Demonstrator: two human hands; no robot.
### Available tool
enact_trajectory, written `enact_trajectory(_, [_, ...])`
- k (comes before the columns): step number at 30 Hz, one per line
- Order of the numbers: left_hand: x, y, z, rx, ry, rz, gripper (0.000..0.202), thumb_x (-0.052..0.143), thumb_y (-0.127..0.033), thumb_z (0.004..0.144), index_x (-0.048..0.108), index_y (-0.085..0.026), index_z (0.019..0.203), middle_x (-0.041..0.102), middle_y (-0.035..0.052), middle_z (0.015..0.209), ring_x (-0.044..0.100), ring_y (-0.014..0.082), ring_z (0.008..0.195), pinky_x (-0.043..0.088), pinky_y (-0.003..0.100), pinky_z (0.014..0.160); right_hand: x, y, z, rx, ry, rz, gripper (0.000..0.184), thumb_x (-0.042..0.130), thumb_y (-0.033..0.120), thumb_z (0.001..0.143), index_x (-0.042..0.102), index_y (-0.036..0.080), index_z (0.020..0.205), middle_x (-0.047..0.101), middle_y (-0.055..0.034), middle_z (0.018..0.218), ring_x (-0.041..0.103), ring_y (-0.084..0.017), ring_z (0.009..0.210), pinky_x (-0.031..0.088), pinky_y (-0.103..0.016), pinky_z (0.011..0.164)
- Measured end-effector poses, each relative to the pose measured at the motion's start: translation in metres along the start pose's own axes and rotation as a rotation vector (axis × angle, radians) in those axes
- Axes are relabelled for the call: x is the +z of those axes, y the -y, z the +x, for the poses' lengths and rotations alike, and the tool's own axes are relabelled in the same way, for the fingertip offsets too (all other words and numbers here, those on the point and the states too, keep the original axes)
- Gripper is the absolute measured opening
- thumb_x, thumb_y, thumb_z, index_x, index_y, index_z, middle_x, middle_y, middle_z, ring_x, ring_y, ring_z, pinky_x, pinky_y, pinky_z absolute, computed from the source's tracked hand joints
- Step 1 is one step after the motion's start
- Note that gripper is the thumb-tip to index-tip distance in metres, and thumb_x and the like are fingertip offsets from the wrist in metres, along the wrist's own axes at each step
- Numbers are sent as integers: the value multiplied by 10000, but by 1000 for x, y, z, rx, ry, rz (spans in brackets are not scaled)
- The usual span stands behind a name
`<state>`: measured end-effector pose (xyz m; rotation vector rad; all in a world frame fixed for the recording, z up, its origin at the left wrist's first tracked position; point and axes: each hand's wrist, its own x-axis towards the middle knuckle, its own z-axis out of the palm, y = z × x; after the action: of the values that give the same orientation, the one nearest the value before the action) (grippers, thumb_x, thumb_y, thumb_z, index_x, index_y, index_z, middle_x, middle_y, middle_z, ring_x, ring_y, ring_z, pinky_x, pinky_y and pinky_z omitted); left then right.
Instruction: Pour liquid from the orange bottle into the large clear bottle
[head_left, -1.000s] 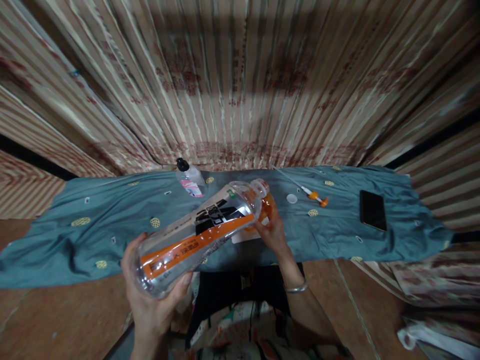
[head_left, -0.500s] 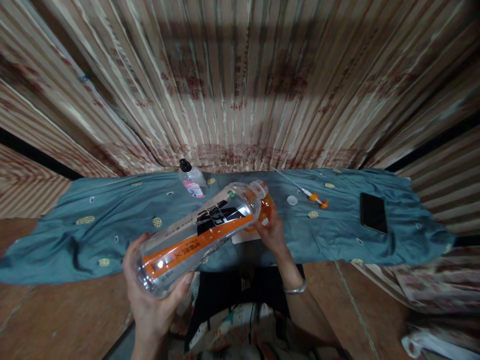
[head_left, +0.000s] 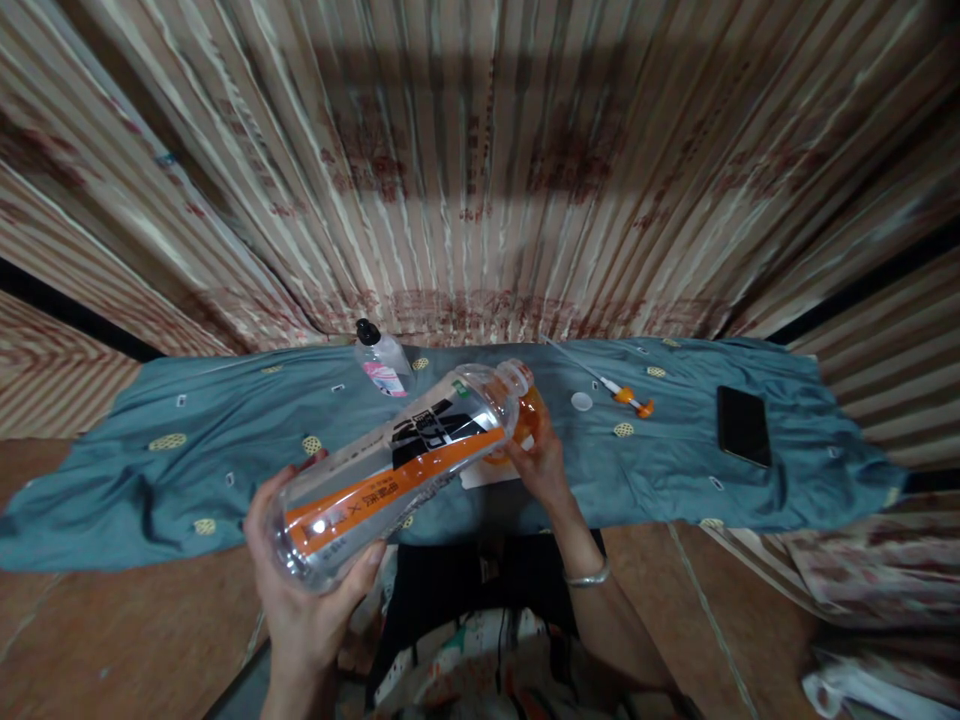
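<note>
A large clear drink bottle (head_left: 405, 470) with an orange, black and grey label lies tilted across my view, its neck up and to the right. My left hand (head_left: 307, 590) is wrapped round its base. Behind the bottle's uncapped neck is an orange see-through bottle (head_left: 529, 412), partly hidden by the neck and my fingers. My right hand (head_left: 541, 462) grips this orange bottle. Whether the neck touches it, I cannot tell. A white card or paper (head_left: 487, 476) lies beneath the orange bottle.
On the teal cloth (head_left: 247, 420) stands a clear pump bottle (head_left: 382, 362) with a black top. To the right lie a round white disc (head_left: 581, 402), an orange pump head with a long tube (head_left: 626, 396) and a black phone (head_left: 743, 427). A curtain (head_left: 480, 180) hangs behind.
The view has shifted very slightly. Both hands keep their hold, and the clear bottle stays tilted over the orange one.
</note>
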<state>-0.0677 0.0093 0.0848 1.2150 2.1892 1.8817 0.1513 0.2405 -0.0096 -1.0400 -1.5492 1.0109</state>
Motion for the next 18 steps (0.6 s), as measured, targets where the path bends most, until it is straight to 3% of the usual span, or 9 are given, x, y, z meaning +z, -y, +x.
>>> enact_trajectory(5, [-6,13,-1,-2,73,8,1049,1114,-539,745,629,-292,1642,780,198,1634,823,445,1439,686,616,1229,-1,0,0,-7,9,14,670,981,616,896,777,250,1418,964,-148,1260,943,-384,1184,793,-466,969])
enact_trajectory(9, [2,7,-2,25,54,-64,1080,1131,-521,729,614,-304,1653,754,214,1714,765,469,1547,650,640,1277,-2,0,0,-7,17,2,671,981,605,900,774,263,1439,964,-132,1267,940,-366,1172,789,-453,962])
enact_trajectory(13, [7,0,-4,51,26,-53,998,1083,-546,808,625,-313,1663,769,192,1682,796,437,1481,660,608,1244,-1,0,1,-19,18,14,622,955,596,922,773,277,1424,963,-111,1234,937,-342,1128,784,-435,932])
enact_trajectory(18, [-11,18,-5,68,63,67,1013,1083,-542,799,638,-332,1685,726,154,1611,802,411,1363,693,583,1176,1,-1,0,-37,6,45,592,951,587,928,760,270,1390,962,-122,1209,937,-348,1099,782,-445,914])
